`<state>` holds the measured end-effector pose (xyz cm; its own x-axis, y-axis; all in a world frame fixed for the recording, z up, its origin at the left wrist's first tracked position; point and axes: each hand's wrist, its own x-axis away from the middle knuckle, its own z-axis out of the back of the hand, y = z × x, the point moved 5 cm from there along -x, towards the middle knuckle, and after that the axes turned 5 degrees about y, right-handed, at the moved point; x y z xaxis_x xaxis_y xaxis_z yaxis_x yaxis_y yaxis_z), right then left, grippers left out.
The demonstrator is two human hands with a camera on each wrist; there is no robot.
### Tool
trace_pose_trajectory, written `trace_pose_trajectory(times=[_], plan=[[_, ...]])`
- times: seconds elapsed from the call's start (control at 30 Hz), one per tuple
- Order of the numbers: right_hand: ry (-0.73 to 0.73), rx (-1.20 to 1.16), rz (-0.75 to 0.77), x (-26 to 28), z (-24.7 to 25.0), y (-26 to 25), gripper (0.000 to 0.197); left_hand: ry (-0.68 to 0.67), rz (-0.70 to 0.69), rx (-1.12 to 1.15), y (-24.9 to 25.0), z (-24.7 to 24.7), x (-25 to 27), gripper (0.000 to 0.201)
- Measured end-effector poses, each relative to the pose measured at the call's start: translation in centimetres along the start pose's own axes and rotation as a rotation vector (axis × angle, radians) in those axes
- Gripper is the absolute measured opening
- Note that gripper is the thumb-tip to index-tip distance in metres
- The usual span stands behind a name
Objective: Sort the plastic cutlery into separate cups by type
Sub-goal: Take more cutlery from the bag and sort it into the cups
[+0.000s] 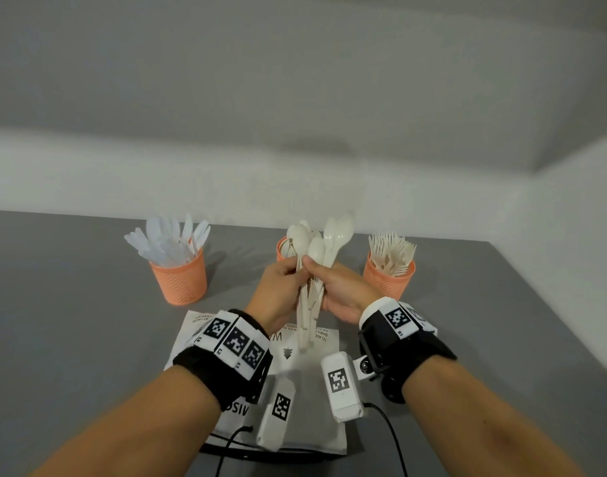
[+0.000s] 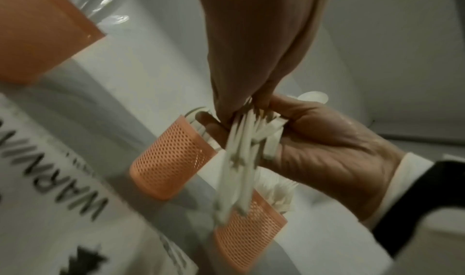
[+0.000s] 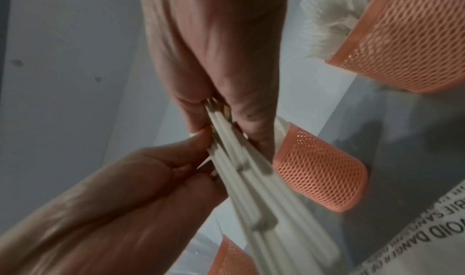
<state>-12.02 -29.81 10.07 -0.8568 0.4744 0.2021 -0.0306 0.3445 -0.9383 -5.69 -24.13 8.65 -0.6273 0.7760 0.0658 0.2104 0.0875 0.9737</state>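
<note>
Gripping spoons (image 1: 310,270), both hands' fingers (image 1: 314,265) hover over grey table (image 1: 71,321), seemingly matte, before white wall (image 1: 295,98).

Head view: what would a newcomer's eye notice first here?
First, the bundle of cream plastic spoons at centre, gripped by the left hand and right hand. Behind stand three orange mesh cups: white plastic knives left, cream plastic forks right.

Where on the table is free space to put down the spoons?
Bare grey table lies left of the bag, in front of the knife cup; more lies right of the fork cup. It is crowded between both hands and the middle cup.
</note>
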Motion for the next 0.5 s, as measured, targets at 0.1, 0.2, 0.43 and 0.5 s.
trace_pose_trajectory(times=[0.1, 0.2, 0.43, 0.5], plan=[[-0.029, -0.008, -0.066, -0.4, 0.6, 0.0, 0.025, -0.061, -0.175, -0.349, 0.9, 0.5, -1.0, 0.017], [0.055, 0.042, -0.046, -1.3, 2.0, -0.5, 0.019, -0.212, -0.222, -0.571, 1.7, 1.1, -2.1, 0.019], [0.651, 0.188, 0.490, -4.6, 7.0, -6.1, 0.028, 0.093, -0.084, -0.727, 2.0, 4.8, -8.1, 0.095], [0.699, 0.082, 0.552, -5.5, 7.1, -6.4, 0.027, 0.005, -0.019, -0.759, 0.6, 4.3, -9.5, 0.115]])
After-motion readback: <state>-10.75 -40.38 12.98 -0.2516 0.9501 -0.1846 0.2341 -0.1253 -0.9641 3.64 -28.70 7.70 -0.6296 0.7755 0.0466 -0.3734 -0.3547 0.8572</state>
